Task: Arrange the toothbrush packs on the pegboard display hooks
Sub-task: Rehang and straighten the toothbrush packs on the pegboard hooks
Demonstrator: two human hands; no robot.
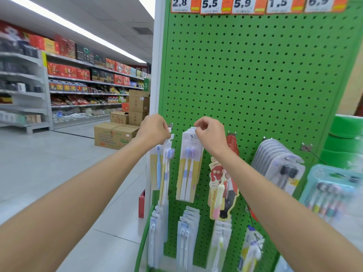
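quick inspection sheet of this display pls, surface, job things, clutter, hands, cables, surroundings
surface: green pegboard, upper part bare, hooks lower down
job's things: left-edge packs and yellow-card packs hang at top-row hooks; more packs below
clutter: cardboard boxes on aisle floor
grippers: left hand grips top of left-edge packs; right hand pinches top of yellow-card packs
cables: nothing seen
surroundings: stocked shelves at left, price tags above
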